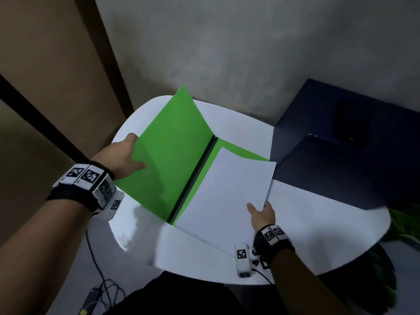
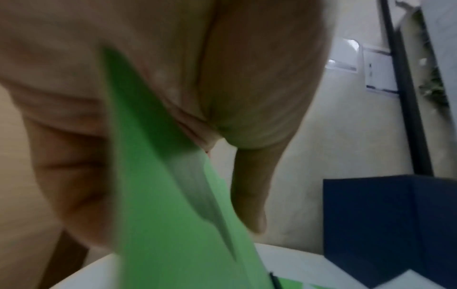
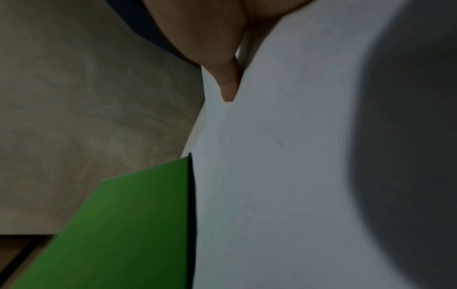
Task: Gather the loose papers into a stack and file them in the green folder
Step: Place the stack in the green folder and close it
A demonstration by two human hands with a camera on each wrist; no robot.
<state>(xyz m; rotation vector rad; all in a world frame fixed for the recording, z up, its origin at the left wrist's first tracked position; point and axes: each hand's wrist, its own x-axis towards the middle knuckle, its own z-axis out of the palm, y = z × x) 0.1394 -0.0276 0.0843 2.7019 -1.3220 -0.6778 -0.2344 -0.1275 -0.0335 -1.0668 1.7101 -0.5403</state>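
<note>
Green card folder (image 1: pixel 172 142) open; smooth white papers (image 1: pixel 225 192) inside.

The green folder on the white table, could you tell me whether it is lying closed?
No, the green folder is open: the left hand holds its cover raised while the white paper stack lies on the inner side.

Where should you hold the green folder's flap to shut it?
Probably the green folder's raised flap by its free outer edge, from the left, where the left hand already pinches it. It hinges on the dark spine, so it should swing over the paper stack.
</note>
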